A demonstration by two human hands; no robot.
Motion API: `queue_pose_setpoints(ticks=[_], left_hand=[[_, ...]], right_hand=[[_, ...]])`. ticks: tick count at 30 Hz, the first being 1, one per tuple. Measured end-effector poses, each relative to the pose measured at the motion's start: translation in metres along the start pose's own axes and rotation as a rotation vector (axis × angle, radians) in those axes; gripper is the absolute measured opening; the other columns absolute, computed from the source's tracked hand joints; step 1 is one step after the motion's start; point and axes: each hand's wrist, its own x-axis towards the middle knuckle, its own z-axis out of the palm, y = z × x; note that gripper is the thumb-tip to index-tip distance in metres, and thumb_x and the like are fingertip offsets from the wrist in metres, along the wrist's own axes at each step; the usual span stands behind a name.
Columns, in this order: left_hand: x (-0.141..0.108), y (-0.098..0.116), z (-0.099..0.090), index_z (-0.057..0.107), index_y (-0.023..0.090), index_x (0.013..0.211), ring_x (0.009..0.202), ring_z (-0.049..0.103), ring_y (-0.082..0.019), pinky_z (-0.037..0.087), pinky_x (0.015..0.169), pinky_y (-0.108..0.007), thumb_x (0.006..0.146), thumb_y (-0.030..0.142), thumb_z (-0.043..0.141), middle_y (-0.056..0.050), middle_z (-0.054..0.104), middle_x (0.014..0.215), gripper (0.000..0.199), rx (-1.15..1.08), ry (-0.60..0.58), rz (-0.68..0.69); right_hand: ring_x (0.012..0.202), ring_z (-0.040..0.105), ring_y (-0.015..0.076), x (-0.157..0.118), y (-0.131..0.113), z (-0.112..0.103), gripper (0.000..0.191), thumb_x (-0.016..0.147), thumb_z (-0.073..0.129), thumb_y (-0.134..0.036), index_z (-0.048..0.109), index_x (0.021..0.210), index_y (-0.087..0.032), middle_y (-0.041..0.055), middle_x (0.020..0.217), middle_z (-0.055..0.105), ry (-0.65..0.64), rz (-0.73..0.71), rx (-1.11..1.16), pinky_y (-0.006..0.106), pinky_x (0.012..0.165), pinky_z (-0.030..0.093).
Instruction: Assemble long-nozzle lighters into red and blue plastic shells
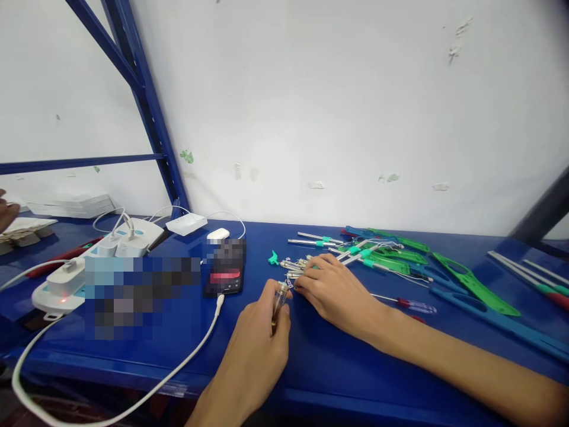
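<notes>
My left hand (262, 338) is closed around a small clear cylinder with metal ends (279, 298), held upright near the table's front. Beside it, my right hand (326, 287) reaches in from the right, fingers bent down over a pile of small metallic parts (293, 267); whatever its fingertips touch is hidden. A small turquoise piece (274, 258) lies left of the pile. Behind my right hand are metal rods with turquoise collars (322, 243) and green plastic handles (400, 256). A screwdriver with a clear purple handle (416, 306) rests behind my right forearm.
A phone (226, 267) with a white cable (207, 332) lies left of my hands. Further left stands a white power strip (57, 293). Blue handles (493, 314) and more rods (515, 267) lie right. Part of another person's hand (8, 212) shows at the left edge.
</notes>
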Motion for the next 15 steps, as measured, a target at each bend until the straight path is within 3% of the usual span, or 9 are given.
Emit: queue_pose_setpoints(ticks=[7, 15], left_hand=[[0.0, 0.003, 0.0, 0.048, 0.027, 0.097, 0.06, 0.05, -0.019, 0.026, 0.058, -0.029, 0.105, 0.024, 0.038, 0.006, 0.05, 0.068, 0.013, 0.026, -0.003, 0.014], [-0.008, 0.009, -0.004, 0.04, 0.026, 0.076, 0.061, 0.046, -0.018, 0.027, 0.06, -0.031, 0.109, 0.042, 0.036, 0.005, 0.05, 0.065, 0.037, 0.007, 0.037, 0.043]], right_hand=[[0.097, 0.067, 0.0296, -0.004, 0.001, 0.003, 0.019, 0.099, 0.059, -0.006, 0.073, 0.095, -0.017, 0.0104, 0.091, 0.077, 0.018, -0.034, -0.011, 0.045, 0.091, 0.045], [0.087, 0.066, 0.0243, -0.009, 0.001, -0.019, 0.021, 0.11, 0.046, -0.025, 0.063, 0.099, -0.021, 0.0077, 0.094, 0.074, 0.103, 0.088, 0.135, 0.041, 0.086, 0.048]])
